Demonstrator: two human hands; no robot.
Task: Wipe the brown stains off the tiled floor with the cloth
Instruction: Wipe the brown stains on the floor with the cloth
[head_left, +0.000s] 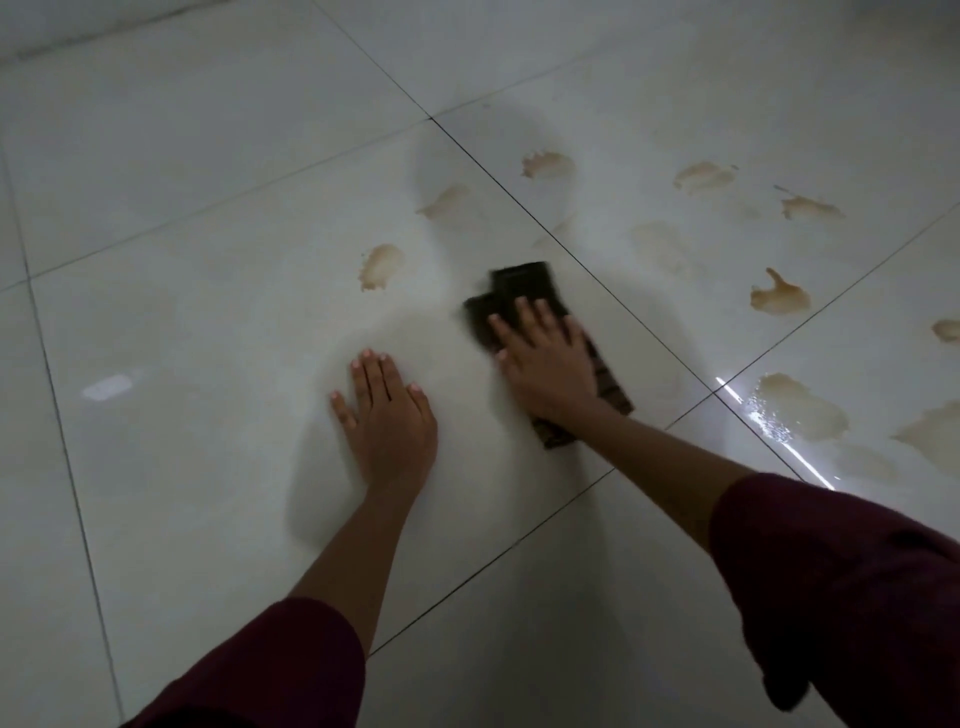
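Note:
A dark brown folded cloth lies flat on the pale tiled floor, blurred by motion. My right hand presses down on it with fingers spread. My left hand rests flat on the bare tile to the left, fingers apart, holding nothing. Brown stains dot the floor: one just up-left of the cloth, another farther up, one beyond the grout line, and one to the right.
More brown stains lie at the far right and a wet, glossy patch sits near a bright light reflection. Dark grout lines cross the tiles. A wall base runs along the top left.

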